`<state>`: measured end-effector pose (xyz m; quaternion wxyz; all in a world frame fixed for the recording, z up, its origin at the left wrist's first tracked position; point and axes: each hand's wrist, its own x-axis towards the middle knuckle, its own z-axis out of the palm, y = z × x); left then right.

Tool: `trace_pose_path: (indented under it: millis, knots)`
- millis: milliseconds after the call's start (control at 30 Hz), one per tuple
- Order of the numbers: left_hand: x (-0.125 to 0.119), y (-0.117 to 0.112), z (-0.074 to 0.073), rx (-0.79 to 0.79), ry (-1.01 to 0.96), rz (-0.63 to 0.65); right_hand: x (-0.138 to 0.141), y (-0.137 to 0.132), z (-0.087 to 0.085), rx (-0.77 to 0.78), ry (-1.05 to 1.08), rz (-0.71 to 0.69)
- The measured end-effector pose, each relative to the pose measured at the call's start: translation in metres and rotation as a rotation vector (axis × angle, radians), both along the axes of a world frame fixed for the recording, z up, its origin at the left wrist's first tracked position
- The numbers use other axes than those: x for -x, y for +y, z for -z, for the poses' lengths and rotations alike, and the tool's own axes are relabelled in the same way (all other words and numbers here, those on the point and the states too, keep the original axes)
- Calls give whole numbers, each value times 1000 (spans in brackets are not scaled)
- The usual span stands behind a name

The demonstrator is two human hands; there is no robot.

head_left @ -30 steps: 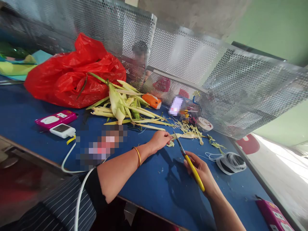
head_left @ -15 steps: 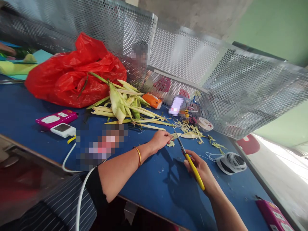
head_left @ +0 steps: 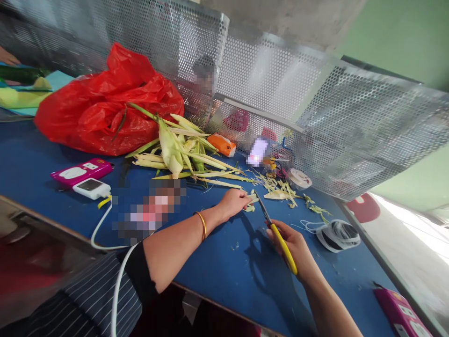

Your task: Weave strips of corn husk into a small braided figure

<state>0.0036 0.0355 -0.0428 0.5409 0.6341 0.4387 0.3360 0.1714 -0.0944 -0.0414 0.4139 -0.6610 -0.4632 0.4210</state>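
While both hands keep almost the same place over the blue table (head_left: 217, 262), the pale strip (head_left: 253, 198) between them looks smaller than it did a second ago. Then it reached out across the blades; now it seems to end beside them, close to the fingertips. I take this to mean that a cut has gone through, or nearly so, and that little is left to trim before those fingers come too near the steel.

The left hand (head_left: 233, 204) is pinched tight on the strip, thumb against fingers. The right hand (head_left: 288, 241) is closed around the yellow handles of the scissors (head_left: 284, 247), whose tips point up and away, right by the strip's free end. From where I stand, I cannot tell whether the blades are parted. Just below the strip lies a small scrap (head_left: 249, 208), and farther right are the shreds (head_left: 280, 187), beside a white roll (head_left: 299, 179).

Nothing appears to have shifted in the heap of husks (head_left: 171, 150), which lies against the red bag (head_left: 105, 107). Off at the far left, another person's hand (head_left: 7, 57) shows above some coloured sheets (head_left: 24, 97), a little farther back than before.
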Motion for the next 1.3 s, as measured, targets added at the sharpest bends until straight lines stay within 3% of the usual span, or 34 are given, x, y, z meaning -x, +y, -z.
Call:
trace_pose_path:
  millis: [133, 200, 367, 433, 500, 633, 733, 933, 1100, 1167, 1200, 1300]
  knots:
    - [2, 3, -3, -16, 28, -6, -14, 14, -10, -36, -95, 120]
    - [6, 7, -6, -12, 18, -21, -21, 19, -20, -18, -154, 87]
    - [20, 19, -19, -4, -61, -180, -24, 18, -41, 168, -217, -344]
    - [25, 22, -22, -13, -63, -218, -25, 22, -40, 220, -253, -425]
    - [26, 23, -24, -24, -45, -224, -28, 29, -34, 234, -314, -335]
    - [24, 20, -21, -38, -25, -173, -41, 42, -22, 107, -371, 51]
    - [20, 16, -19, -30, -31, -83, -42, 42, -17, 39, -337, 68]
    - [16, 10, -19, -48, -27, -32, -20, 30, -13, 58, -1008, -92]
    - [14, 5, -17, -109, -19, 59, -5, 27, -34, 154, -1330, -216]
    - [13, 3, -16, -145, -19, 114, -1, 37, -45, 106, -1263, -177]
    - [13, 2, -16, -162, -19, 141, 2, 44, -49, 10, -1137, -168]
    - [12, 0, -14, -207, 7, 190, 9, 66, -49, -243, -506, -83]
